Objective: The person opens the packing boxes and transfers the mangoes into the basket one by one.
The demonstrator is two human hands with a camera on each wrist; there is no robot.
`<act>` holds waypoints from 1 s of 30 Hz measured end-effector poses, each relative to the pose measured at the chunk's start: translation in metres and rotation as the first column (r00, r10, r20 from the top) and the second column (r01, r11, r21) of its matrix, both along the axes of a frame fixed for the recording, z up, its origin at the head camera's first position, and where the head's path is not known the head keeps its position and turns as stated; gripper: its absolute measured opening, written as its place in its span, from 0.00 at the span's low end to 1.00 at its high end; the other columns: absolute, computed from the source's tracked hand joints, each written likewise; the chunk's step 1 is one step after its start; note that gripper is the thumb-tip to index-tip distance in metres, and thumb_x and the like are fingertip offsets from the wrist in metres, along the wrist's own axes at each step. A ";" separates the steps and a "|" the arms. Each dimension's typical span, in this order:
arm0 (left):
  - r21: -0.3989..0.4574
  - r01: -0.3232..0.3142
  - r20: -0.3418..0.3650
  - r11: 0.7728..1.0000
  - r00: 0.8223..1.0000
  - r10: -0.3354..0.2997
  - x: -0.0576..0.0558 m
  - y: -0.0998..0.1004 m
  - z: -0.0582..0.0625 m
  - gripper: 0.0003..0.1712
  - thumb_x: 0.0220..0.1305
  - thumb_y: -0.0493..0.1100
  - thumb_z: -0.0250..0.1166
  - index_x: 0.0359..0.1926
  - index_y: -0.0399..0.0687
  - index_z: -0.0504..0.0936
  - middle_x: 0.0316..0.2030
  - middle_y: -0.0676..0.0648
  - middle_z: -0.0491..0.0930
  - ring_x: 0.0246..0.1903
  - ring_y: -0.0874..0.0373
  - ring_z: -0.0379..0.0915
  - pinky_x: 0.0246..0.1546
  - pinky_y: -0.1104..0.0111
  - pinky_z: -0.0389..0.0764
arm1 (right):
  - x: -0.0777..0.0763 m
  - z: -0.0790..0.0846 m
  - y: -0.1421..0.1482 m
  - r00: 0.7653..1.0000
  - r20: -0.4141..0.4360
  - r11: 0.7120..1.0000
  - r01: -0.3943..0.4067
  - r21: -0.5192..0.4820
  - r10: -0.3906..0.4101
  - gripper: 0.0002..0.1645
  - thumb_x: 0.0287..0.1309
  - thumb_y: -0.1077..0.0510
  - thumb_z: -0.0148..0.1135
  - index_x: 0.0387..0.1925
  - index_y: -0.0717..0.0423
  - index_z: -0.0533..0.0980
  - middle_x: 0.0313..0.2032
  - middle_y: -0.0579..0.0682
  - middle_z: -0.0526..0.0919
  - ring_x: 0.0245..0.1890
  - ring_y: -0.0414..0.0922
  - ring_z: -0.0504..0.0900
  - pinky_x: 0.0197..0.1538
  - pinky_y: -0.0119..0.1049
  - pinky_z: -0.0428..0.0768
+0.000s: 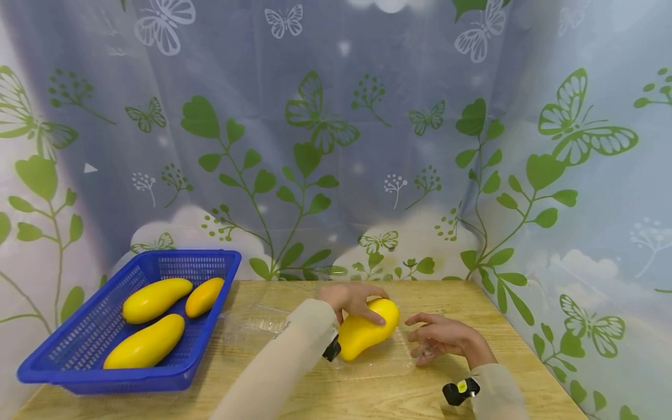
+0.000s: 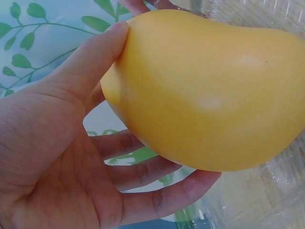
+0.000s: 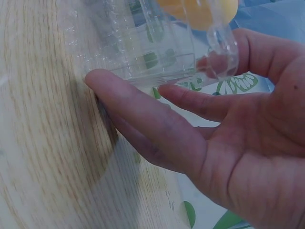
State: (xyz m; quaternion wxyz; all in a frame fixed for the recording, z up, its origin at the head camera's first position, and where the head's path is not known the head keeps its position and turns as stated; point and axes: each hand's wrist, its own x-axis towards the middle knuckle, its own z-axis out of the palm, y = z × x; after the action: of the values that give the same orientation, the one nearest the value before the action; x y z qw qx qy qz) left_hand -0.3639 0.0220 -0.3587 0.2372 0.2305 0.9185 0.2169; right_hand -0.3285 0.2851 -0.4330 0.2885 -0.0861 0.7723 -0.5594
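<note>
My left hand (image 1: 353, 303) holds a smooth yellow mango (image 1: 367, 329) from above, over a clear plastic clamshell box (image 1: 385, 364). In the left wrist view, the thumb lies on one side of the mango (image 2: 205, 90) and the other fingers curve along the opposite side. At the box's right edge is my right hand (image 1: 443, 338). Its fingers bend around the clear wall (image 3: 171, 64) in the right wrist view, one of them showing through the plastic. Whether the mango touches the box floor, I cannot tell.
On the left stands a blue plastic basket (image 1: 203, 356) with three more yellow mangoes (image 1: 147, 341) inside. A clear plastic part (image 1: 252, 324) lies between basket and left forearm. Behind the wooden table (image 1: 294, 391) hangs a curtain (image 1: 336, 175) printed with leaves and butterflies.
</note>
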 end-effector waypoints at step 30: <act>0.014 0.053 -0.058 0.999 0.997 -0.052 0.013 -0.022 0.021 0.40 0.62 0.61 0.73 0.73 0.74 0.68 0.70 0.48 0.72 0.55 0.46 0.79 0.36 0.52 0.89 | -0.004 -0.012 0.020 0.991 0.031 0.971 -0.119 -0.205 0.128 0.38 0.75 0.64 0.44 0.78 0.72 0.44 0.71 0.80 0.60 0.49 0.51 0.88 0.53 0.51 0.88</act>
State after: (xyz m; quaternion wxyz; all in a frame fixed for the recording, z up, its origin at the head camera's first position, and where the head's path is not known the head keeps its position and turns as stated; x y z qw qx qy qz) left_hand -0.3506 -0.0003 -0.3379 0.2143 0.2625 0.9169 0.2108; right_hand -0.3326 0.3054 -0.4446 0.3297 -0.1505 0.6978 -0.6178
